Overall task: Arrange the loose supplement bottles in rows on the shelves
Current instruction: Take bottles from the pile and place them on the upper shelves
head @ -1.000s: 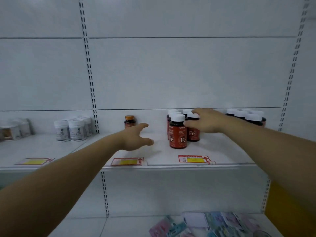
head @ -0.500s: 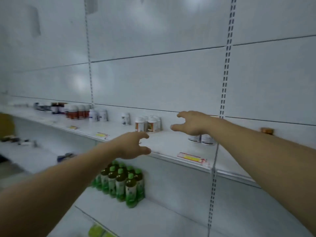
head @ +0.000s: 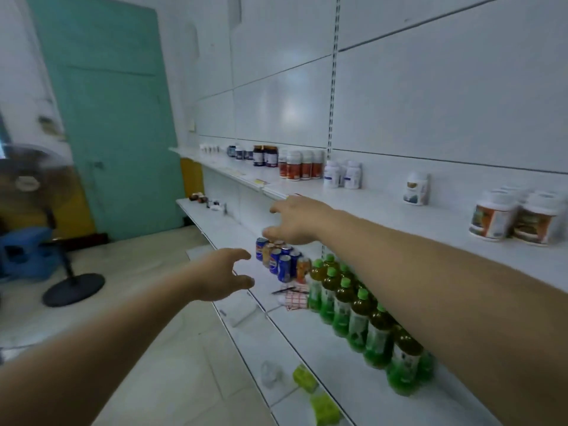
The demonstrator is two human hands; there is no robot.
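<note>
A long white upper shelf (head: 384,207) carries groups of supplement bottles: white-capped orange-labelled bottles (head: 301,165), two white bottles (head: 342,175), a single white bottle (head: 415,189), larger white jars (head: 516,218) at the right, and dark jars (head: 265,155) farther left. My right hand (head: 296,221) reaches out in front of the shelf edge, fingers spread, holding nothing. Lower and to the left, my left hand (head: 222,275) hangs in the air with fingers apart and nothing in it. Neither hand touches a bottle.
The lower shelf (head: 307,330) holds blue soda cans (head: 278,258), a row of green-capped drink bottles (head: 353,305) and small loose items. A teal door (head: 113,118), a standing fan (head: 33,186) and a blue stool (head: 24,253) are at the left.
My view has swung far to the left along the shelving. The red iron bottles near my right hand are out of view. Both hands stay outstretched and holding nothing.
</note>
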